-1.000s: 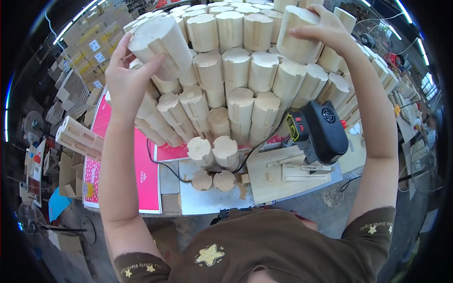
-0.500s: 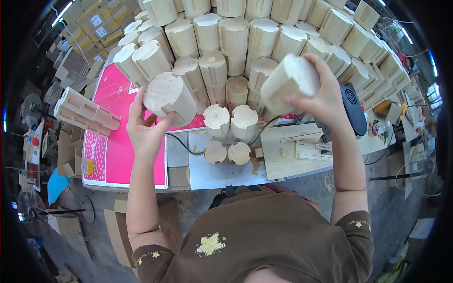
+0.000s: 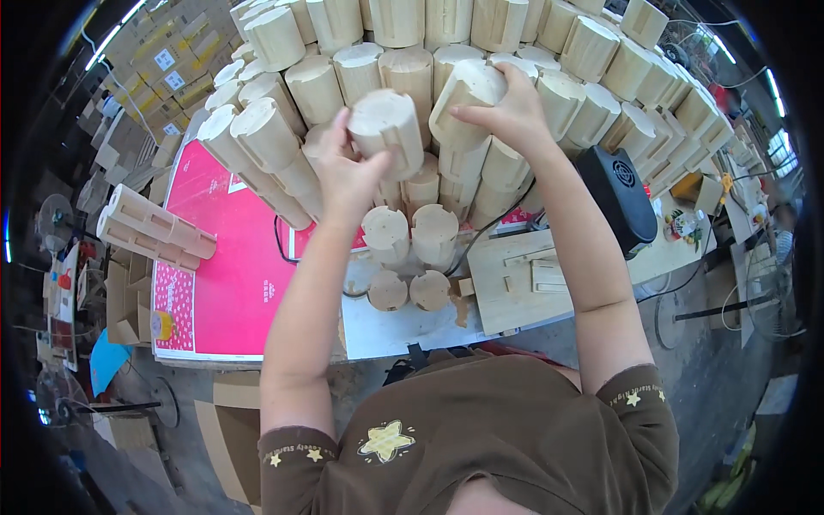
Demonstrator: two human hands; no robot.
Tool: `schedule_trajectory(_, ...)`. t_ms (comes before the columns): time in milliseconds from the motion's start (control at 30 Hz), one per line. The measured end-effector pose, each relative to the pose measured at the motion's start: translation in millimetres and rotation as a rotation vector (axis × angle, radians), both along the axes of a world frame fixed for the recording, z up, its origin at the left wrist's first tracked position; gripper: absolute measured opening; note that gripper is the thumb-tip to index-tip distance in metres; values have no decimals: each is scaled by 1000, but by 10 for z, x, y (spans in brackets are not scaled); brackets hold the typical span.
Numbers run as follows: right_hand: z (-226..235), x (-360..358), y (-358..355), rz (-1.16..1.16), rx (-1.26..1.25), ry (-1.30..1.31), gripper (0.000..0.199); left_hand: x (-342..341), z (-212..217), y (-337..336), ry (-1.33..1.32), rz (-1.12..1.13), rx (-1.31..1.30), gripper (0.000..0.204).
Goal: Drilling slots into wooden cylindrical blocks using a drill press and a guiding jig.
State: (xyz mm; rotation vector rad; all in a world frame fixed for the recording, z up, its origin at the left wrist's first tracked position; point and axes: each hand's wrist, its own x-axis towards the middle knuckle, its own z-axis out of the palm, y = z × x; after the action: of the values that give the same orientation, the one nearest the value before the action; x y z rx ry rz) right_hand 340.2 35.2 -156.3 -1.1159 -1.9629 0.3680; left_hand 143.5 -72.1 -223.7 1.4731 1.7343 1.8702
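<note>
My left hand (image 3: pixel 348 176) is wrapped round a pale wooden cylinder (image 3: pixel 393 142) with a groove in its side, held up in front of the stacks and slightly blurred. A second grooved wooden cylinder (image 3: pixel 457 99) is in my right hand (image 3: pixel 513 118), thumb on its near side and fingers behind. It is just above the column of a stacked cylinder (image 3: pixel 463 165); whether it touches is hard to tell. Several rows of similar cylinders (image 3: pixel 399 21) stand behind both hands. Closer to me are short upright cylinders (image 3: pixel 385 233) with notched rims.
Pink printed sheeting (image 3: pixel 227 292) covers the table's left part, with a yellow tape roll (image 3: pixel 161 325) on it. Grooved wooden lengths (image 3: pixel 159 225) lie at the left edge. To the right are a black device (image 3: pixel 618 202), a cable and a plywood board (image 3: pixel 506 296). An open carton (image 3: pixel 227 438) stands below.
Both hands have moved inward and away from me with their cylinders. The left one went right and up; the right one went left and up, to the stacks.
</note>
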Motion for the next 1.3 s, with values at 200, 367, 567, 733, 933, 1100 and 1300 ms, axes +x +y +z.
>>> schedule_trajectory(200,320,314,-48,-12,75,82,90,309,-505,215,75,-6,-59,70)
schedule_trajectory(367,443,358,-89,7,173,92,89,298,-904,426,77,92,-86,72)
schedule_trajectory(567,119,213,114,6,107,-3,94,385,-855,469,222,169,-128,77)
schedule_trajectory(733,-320,-60,302,-1,84,-67,98,424,-784,354,182,119,-184,84)
schedule_trajectory(933,-96,-22,41,-36,138,-174,81,198,-718,140,219,131,-167,83)
schedule_trajectory(1100,707,528,342,-46,553,-142,45,166,232,263,96,26,-52,75)
schedule_trajectory(1300,1802,2096,2062,-686,467,-306,63,384,1437,1139,261,-120,121,63)
